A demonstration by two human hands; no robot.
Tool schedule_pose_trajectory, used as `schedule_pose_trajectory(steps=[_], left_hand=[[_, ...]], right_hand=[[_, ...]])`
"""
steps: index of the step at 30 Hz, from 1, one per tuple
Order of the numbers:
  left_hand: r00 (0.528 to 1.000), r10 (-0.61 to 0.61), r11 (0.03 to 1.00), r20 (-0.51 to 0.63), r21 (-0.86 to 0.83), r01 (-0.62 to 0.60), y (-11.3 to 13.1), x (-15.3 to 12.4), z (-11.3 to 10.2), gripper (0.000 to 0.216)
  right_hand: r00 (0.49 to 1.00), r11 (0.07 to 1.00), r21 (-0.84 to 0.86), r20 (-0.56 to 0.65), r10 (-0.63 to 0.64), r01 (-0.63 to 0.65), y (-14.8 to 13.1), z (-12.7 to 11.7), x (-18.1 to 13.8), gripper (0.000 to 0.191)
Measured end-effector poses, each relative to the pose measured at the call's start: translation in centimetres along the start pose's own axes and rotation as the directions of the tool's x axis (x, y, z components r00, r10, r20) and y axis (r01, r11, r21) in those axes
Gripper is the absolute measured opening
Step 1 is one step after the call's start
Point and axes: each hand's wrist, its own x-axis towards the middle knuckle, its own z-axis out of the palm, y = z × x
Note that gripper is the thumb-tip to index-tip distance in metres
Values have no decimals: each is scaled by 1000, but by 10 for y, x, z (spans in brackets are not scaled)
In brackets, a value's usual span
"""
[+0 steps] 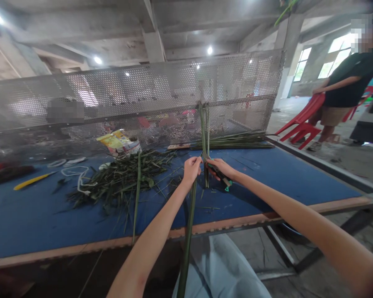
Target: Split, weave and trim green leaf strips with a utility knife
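My left hand (192, 169) is closed round a long green palm-leaf stalk (188, 231) that runs from below the table edge up past both hands to the mesh. My right hand (221, 169) is closed on a small knife with a teal-tipped handle (224, 182), held against the stalk just right of my left hand. A heap of cut green leaf strips (124, 178) lies on the blue table top (37, 215) to the left of my hands.
A perforated metal screen (143, 99) stands along the table's far side. A bundle of long stalks (236, 142) lies at the back right. White cord (77, 174), a yellow tool (32, 181) and a yellow packet (116, 141) lie left. A person stands by red chairs (301, 124).
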Motion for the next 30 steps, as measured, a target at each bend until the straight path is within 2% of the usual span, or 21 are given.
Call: schedule_pose_trajectory(steps=[5, 12, 26, 30], left_hand=[[1000, 16, 999, -2, 34, -16, -2, -1, 0, 27], [991, 128, 974, -37, 193, -119, -1, -7, 1, 29], [995, 98, 981, -12, 169, -94, -5, -4, 3, 29], [992, 127, 978, -10, 166, -124, -5, -4, 4, 30]], right_hand=[[1000, 1000, 27, -28, 7, -6, -4, 1, -2, 33], [999, 1000, 29, -31, 6, -5, -3, 0, -1, 35], [998, 995, 99, -62, -2, 8, -2, 4, -1, 33], [999, 995, 97, -49, -10, 14, -3, 2, -1, 33]])
